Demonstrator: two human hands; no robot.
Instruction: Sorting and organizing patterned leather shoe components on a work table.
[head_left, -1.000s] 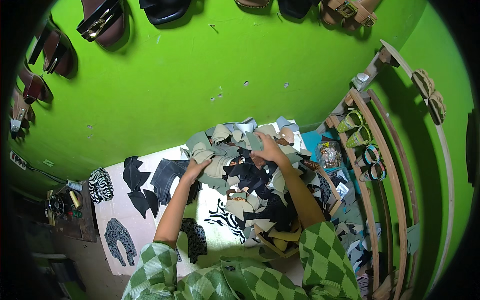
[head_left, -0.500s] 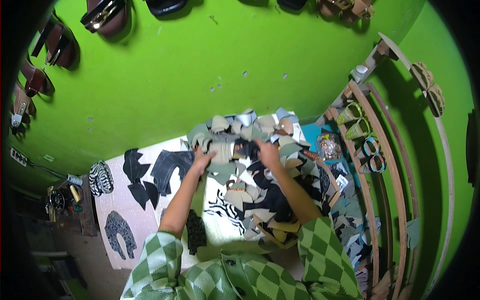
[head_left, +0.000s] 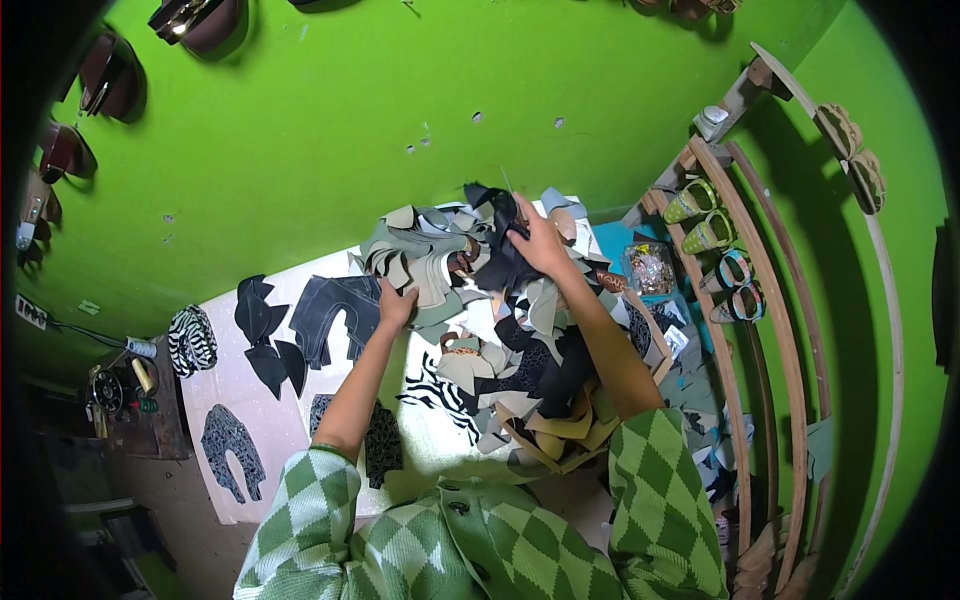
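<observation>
My right hand point(head_left: 540, 242) is closed on a bunch of black cut pieces point(head_left: 503, 258), raised at the back of a heap of scraps. My left hand point(head_left: 397, 303) rests by the heap's left edge, thumb and finger apart, touching a layered stack of grey-beige cut pieces point(head_left: 428, 278). Just left of that hand lie dark U-shaped pieces point(head_left: 322, 310) on the white table point(head_left: 225, 400). Loose black and beige scraps point(head_left: 540, 360) spread below my right forearm.
Zebra-patterned material point(head_left: 192, 340), black leaf-like pieces point(head_left: 262, 312) and a patterned U-shaped piece point(head_left: 232, 450) lie at left. A clear box of small shiny parts point(head_left: 650, 268) stands at right beside a wooden rack point(head_left: 770, 330) with sandals. The green wall point(head_left: 330, 150) borders the table behind.
My right hand has lifted the black pieces up and toward the wall. My left hand has shifted slightly down the stack's edge, its fingers now spread. The view has tilted a little.
</observation>
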